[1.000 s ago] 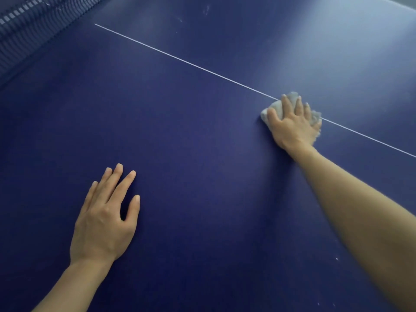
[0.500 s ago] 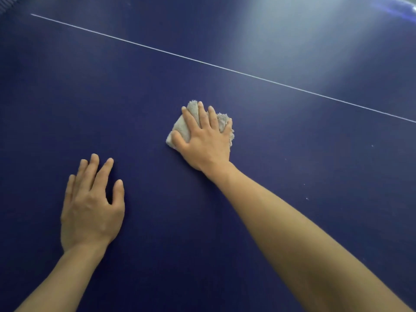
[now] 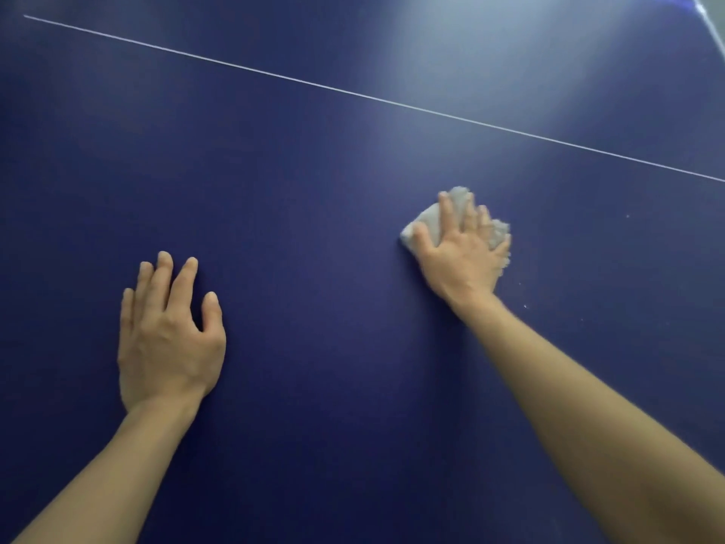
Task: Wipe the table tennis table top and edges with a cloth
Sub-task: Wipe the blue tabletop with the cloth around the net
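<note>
The dark blue table tennis table top (image 3: 314,198) fills the view. My right hand (image 3: 463,253) presses a crumpled white cloth (image 3: 427,219) flat onto the surface, right of centre; the cloth shows past my fingertips and thumb and the hand is motion-blurred. My left hand (image 3: 168,335) lies palm down on the table at the lower left, fingers spread, holding nothing. Both bare forearms reach in from the bottom edge.
A thin white centre line (image 3: 353,94) crosses the table diagonally beyond both hands. A few small white specks (image 3: 525,306) lie to the right of the cloth. A white line at the table edge (image 3: 706,17) shows in the top right corner.
My right hand slid the cloth from the white line toward my left hand, then back to the right. The left hand stays flat on the table. The net left the view.
</note>
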